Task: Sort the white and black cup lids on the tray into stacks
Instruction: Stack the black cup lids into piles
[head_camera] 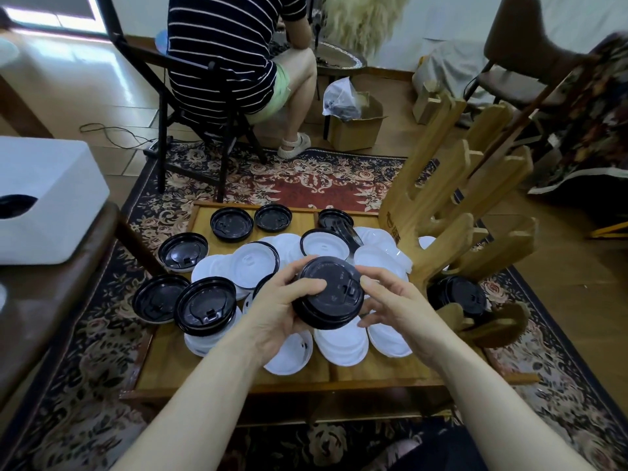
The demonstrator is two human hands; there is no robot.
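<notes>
Your left hand (285, 309) is gripping a short stack of black lids (328, 294) above the wooden tray (234, 375), thumb curled over the top. Your right hand (390, 300) is touching its rim with relaxed fingers. White lids (339, 341) are lying beneath. Farther off, loose black lids (232, 224) are sitting along the tray's back edge.

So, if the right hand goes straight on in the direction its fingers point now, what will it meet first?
The right hand points left, toward the stack of black lids that the left hand grips. Its fingertips would probably meet that stack's rim first; the thumb looks already on top of it, though depth is unclear.
</notes>
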